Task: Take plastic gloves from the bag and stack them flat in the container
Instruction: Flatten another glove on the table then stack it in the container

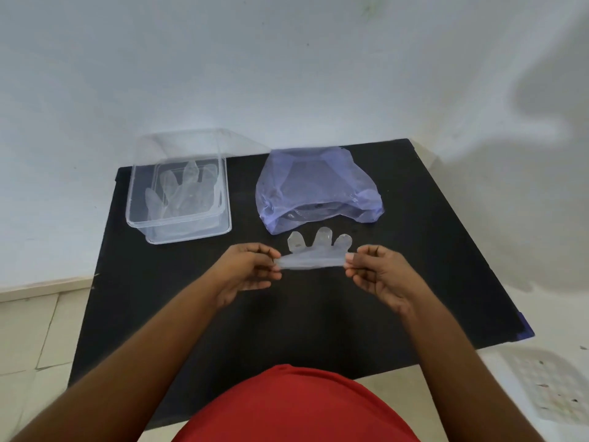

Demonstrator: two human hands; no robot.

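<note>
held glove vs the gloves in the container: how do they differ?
The held glove is stretched between the left hand and right hand, above the table; the gloves in the container lie flat on its floor. The held glove is single and bunched along its cuff edge; the container holds several, overlapped and spread. Both are clear plastic, fingers pointing away.

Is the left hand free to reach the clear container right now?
Probably not yet: the left hand and right hand both pinch a glove. Otherwise the path to the open container looks unobstructed.

clear glove [314, 256] stretched midair, gloves [183, 194] in container [191, 232], bag [315, 189] open
</note>
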